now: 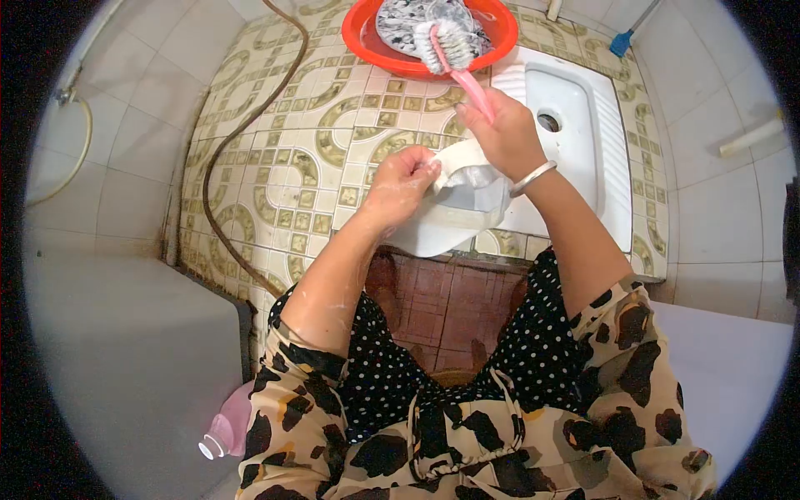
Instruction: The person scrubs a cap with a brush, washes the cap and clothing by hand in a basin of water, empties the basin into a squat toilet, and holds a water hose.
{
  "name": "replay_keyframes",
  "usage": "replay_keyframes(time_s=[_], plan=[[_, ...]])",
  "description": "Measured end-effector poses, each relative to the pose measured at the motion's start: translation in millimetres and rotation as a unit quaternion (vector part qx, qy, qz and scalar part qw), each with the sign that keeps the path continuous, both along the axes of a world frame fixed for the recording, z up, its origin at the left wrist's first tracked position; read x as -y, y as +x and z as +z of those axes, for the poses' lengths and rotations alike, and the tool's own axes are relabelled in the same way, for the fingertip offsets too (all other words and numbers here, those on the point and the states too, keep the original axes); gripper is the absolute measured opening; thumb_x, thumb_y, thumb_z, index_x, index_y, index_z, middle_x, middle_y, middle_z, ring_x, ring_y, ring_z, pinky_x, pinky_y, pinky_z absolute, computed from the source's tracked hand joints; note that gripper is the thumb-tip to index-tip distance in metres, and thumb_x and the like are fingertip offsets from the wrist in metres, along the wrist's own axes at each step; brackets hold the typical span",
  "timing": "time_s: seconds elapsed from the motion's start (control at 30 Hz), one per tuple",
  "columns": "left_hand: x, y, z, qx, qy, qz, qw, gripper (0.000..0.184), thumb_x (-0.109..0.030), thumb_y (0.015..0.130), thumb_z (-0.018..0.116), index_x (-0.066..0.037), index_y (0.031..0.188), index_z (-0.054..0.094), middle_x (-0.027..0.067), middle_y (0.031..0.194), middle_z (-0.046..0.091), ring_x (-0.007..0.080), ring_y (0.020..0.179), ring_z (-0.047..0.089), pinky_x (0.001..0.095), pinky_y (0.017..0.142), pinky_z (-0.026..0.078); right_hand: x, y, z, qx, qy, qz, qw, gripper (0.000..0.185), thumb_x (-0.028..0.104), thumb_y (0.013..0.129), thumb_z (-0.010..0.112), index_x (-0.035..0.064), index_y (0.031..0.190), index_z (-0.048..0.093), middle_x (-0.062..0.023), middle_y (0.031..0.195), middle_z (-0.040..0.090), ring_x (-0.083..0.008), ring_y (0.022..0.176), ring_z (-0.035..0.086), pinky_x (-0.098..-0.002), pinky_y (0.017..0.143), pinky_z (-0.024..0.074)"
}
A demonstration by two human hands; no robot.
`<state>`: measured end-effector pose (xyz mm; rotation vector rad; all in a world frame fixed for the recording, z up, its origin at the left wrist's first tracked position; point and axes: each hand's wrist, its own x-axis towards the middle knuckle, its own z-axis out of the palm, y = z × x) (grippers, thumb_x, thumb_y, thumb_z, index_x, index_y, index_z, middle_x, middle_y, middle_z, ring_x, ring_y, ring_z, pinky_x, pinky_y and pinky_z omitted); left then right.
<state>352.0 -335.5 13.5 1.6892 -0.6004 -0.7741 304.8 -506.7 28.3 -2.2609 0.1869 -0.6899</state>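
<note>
A white cap (pixel 433 236) is held over the floor in front of my knees, its inside turned up and its brim toward me. My left hand (pixel 402 188) pinches the cap's rim between thumb and fingers. My right hand (pixel 506 137) is closed round the pink handle of a scrub brush (pixel 472 86), whose white bristles point away from me. The brush head is raised in front of the red basin (pixel 358 46), apart from the cap. In the basin lies a black-and-white patterned cloth (pixel 404 29). The right wrist covers part of the cap's right side.
A white squat toilet (pixel 612 179) is set in the tiled floor at right. A brown hose (pixel 218 148) runs along the left. A pink bottle (pixel 229 429) lies by the grey box-like surface (pixel 125 350). A blue brush (pixel 621 43) leans at the far right wall.
</note>
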Motion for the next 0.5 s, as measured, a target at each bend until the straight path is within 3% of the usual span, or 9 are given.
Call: replay_keyframes(time_s=[0.07,0.13,0.27,0.3,0.33,0.37,0.43,0.5], plan=[[1.7,-3.3,8.3,0.034,-0.004,0.002,0.999,0.015,-0.014,0.084,0.047,-0.001,0.08,0.054,-0.0013,0.065,0.051,0.008,0.06,0.045,0.0239,0.055,0.038,3.4,0.3,0.4,-0.011,-0.012,-0.024,1.0,0.024,0.027,0.075,0.056,0.0038,0.073,0.051,-0.0178,0.065,0.054,-0.0359,0.063,0.053,-0.0431,0.056,0.0409],[-0.9,-8.1,16.5,0.249,0.132,-0.05,0.958,0.016,-0.014,0.083,0.047,-0.001,0.077,0.054,0.0002,0.064,0.052,0.0107,0.058,0.048,0.0263,0.053,0.04,1.4,-0.2,1.8,-0.023,-0.023,-0.048,0.998,0.024,0.028,0.075,0.056,0.0043,0.073,0.05,-0.0176,0.065,0.055,-0.0366,0.063,0.053,-0.0444,0.056,0.0411],[2.6,-13.5,10.0,0.185,0.083,-0.002,0.979,0.016,-0.014,0.084,0.046,-0.003,0.077,0.053,0.0015,0.063,0.052,0.0133,0.053,0.048,0.0248,0.05,0.04,-6.3,0.7,11.2,-0.034,-0.085,-0.071,0.993,0.026,0.031,0.074,0.057,0.0063,0.078,0.048,-0.0152,0.062,0.055,-0.0344,0.059,0.055,-0.044,0.052,0.0421],[11.8,-20.1,24.2,0.011,0.03,0.066,0.997,0.014,-0.016,0.085,0.046,-0.004,0.081,0.053,0.0012,0.067,0.052,0.0107,0.055,0.046,0.0232,0.048,0.039,-2.1,0.6,18.1,-0.035,-0.106,-0.079,0.991,0.027,0.032,0.074,0.057,0.0069,0.079,0.047,-0.0142,0.062,0.055,-0.0338,0.058,0.055,-0.0435,0.05,0.0422],[13.9,-23.8,28.2,-0.158,-0.029,0.132,0.978,0.014,-0.018,0.085,0.046,-0.005,0.086,0.052,0.0009,0.071,0.051,0.0081,0.057,0.045,0.0216,0.045,0.038,-4.3,-0.2,18.7,-0.034,-0.106,-0.078,0.991,0.027,0.032,0.074,0.057,0.0069,0.079,0.047,-0.0142,0.062,0.055,-0.0338,0.058,0.055,-0.0435,0.05,0.0422],[13.4,-22.7,23.3,-0.157,-0.03,0.132,0.978,0.014,-0.018,0.085,0.046,-0.005,0.086,0.052,0.0009,0.071,0.051,0.0081,0.057,0.045,0.0216,0.045,0.038,-8.6,-0.8,18.6,-0.016,-0.126,-0.076,0.989,0.026,0.029,0.074,0.059,0.0064,0.081,0.048,-0.0137,0.06,0.055,-0.0322,0.055,0.055,-0.0407,0.048,0.0417],[14.4,-18.0,14.0,-0.336,-0.11,0.191,0.916,0.016,-0.02,0.087,0.043,-0.006,0.091,0.05,0.0027,0.076,0.053,0.0106,0.056,0.047,0.0211,0.044,0.038,-20.0,-2.9,19.4,0.001,-0.145,-0.074,0.987,0.025,0.026,0.074,0.06,0.0059,0.082,0.05,-0.0131,0.058,0.055,-0.0307,0.053,0.055,-0.0379,0.046,0.0413],[15.1,-14.5,11.7,-0.335,-0.105,0.199,0.915,0.016,-0.02,0.087,0.042,-0.007,0.091,0.049,0.003,0.077,0.053,0.011,0.056,0.047,0.0213,0.044,0.037,-35.8,-6.7,21.9,0.037,-0.149,0.0,0.988,0.025,0.027,0.073,0.061,0.0063,0.083,0.05,-0.013,0.055,0.054,-0.0305,0.049,0.053,-0.0376,0.045,0.0413]])
